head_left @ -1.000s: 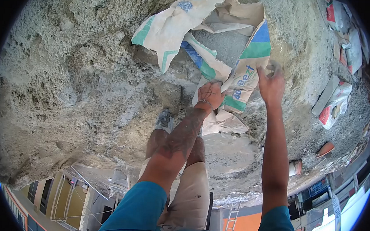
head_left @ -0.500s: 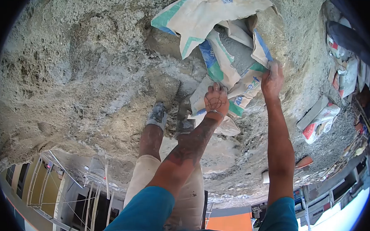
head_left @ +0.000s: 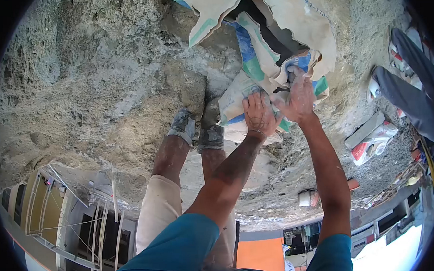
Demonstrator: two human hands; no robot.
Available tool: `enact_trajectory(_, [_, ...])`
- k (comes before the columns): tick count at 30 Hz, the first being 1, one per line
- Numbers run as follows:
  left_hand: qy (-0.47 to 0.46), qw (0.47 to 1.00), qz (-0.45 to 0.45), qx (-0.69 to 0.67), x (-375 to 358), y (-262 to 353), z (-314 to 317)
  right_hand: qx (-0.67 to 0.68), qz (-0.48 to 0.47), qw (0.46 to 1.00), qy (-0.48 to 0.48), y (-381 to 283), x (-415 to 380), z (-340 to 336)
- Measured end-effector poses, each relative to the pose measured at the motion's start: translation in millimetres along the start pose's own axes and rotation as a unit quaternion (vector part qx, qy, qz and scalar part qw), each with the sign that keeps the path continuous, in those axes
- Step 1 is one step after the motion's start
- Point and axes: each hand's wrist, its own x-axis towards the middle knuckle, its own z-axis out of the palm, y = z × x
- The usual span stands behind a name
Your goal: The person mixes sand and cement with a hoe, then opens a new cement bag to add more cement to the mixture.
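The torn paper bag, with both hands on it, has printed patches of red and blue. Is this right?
Red is wrong: the head view shows green and blue patches on the torn paper bag. The left hand and right hand are indeed on it.

1. Rough, uneven grey-brown sandy ground [head_left: 81,104] fills most of the view, in daylight.
2. Lower left: a dull yellow building wall [head_left: 53,213] near dark rectangular openings [head_left: 82,239] and slender pale poles [head_left: 104,232].
3. Bottom centre: a flat, bright orange panel [head_left: 260,255].
4. Lower right: glaring white sky [head_left: 387,262] along the curved edge.
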Motion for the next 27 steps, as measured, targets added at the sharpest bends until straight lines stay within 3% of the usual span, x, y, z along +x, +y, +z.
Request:
enact_trajectory(1, [-0.002,1.000,-0.005,-0.004,1,-2,2,0.000,-0.001,1.000,-0.007,-6,4,5])
enact_trajectory(2, [0.011,1.000,-0.001,0.005,0,-3,3,-0.024,0.081,0.996,-0.040,-12,6,9])
enact_trajectory(4, [0.040,0.999,-0.009,0.006,5,-5,5,-0.076,0.142,0.985,-0.064,-20,20,13])
enact_trajectory(7, [-0.015,1.000,0.003,0.020,15,-11,4,-0.067,0.173,0.971,-0.152,-10,23,23])
enact_trajectory(11, [-0.040,0.998,0.035,-0.031,17,-15,-1,-0.080,0.137,0.968,-0.196,-8,16,4])
enact_trajectory(13, [-0.057,0.993,0.075,-0.065,19,-15,-19,-0.025,0.178,0.967,-0.183,-12,19,-5])
enact_trajectory(15, [-0.051,0.991,0.056,-0.108,21,-18,-36,0.072,0.296,0.931,-0.201,-15,27,-14])
enact_trajectory(17, [-0.054,0.986,0.030,-0.156,9,-20,-52,0.111,0.299,0.928,-0.195,-15,30,-18])
enact_trajectory(19, [-0.029,0.989,0.015,-0.143,2,-22,-68,0.046,0.289,0.916,-0.274,-14,36,-21])
enact_trajectory(20, [0.039,0.994,0.026,-0.100,-11,-23,-66,0.055,0.328,0.917,-0.218,-14,37,-17])
enact_trajectory(23, [0.160,0.979,-0.060,-0.111,-62,-3,-74,0.050,0.352,0.914,-0.194,-2,41,-4])
enact_trajectory(24, [0.136,0.977,-0.061,-0.151,-81,5,-73,0.047,0.349,0.915,-0.195,1,42,0])
enact_trajectory(25, [0.087,0.971,-0.085,-0.207,-103,12,-59,0.050,0.342,0.922,-0.172,4,40,4])
enact_trajectory(26, [-0.060,0.904,-0.222,-0.361,-118,21,-36,0.052,0.338,0.927,-0.151,5,35,8])
enact_trajectory(27, [-0.176,0.791,-0.381,-0.445,-133,30,-14,0.054,0.333,0.932,-0.131,7,30,10])
